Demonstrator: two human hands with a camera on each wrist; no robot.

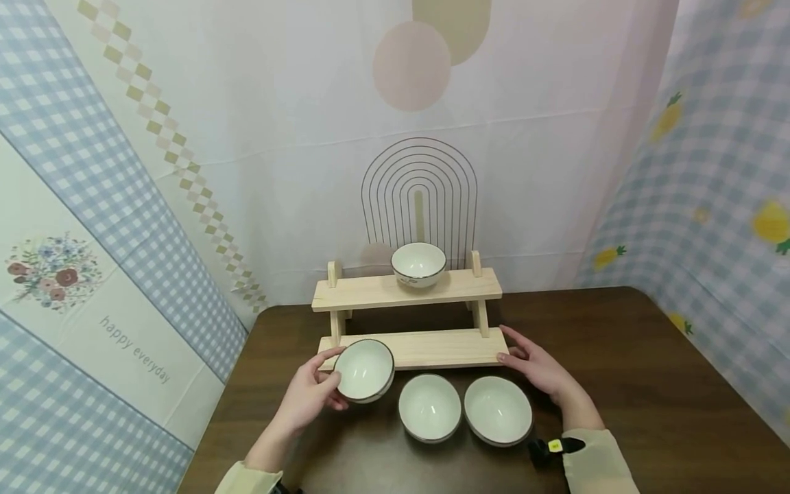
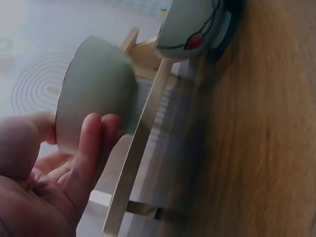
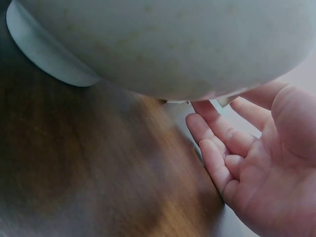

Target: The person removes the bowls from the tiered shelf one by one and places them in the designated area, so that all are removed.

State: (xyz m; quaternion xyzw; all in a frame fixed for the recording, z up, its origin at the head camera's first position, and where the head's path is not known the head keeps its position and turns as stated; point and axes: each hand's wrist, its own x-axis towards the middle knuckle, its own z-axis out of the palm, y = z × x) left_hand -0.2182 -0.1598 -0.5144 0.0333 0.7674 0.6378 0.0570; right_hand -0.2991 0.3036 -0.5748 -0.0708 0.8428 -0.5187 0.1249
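My left hand (image 1: 311,391) grips a white bowl (image 1: 365,369) with a dark rim, thumb at the rim and fingers under its side. The bowl is tilted and overlaps the left front of the lower shelf in the head view. In the left wrist view, its plain outer wall (image 2: 96,91) rises above the fingers. At the right end of a two-tier wooden rack (image 1: 432,348), my right hand (image 1: 537,367) holds the lower shelf's end between thumb and fingers. A bowl (image 3: 173,44) hides those fingertips in the right wrist view.
Two more white bowls (image 1: 429,408) (image 1: 498,410) stand side by side on the dark wooden table (image 1: 623,384), in front of the rack. Another bowl (image 1: 418,265) sits on the upper shelf (image 1: 358,293). A patterned cloth (image 1: 296,171) hangs close behind the rack.
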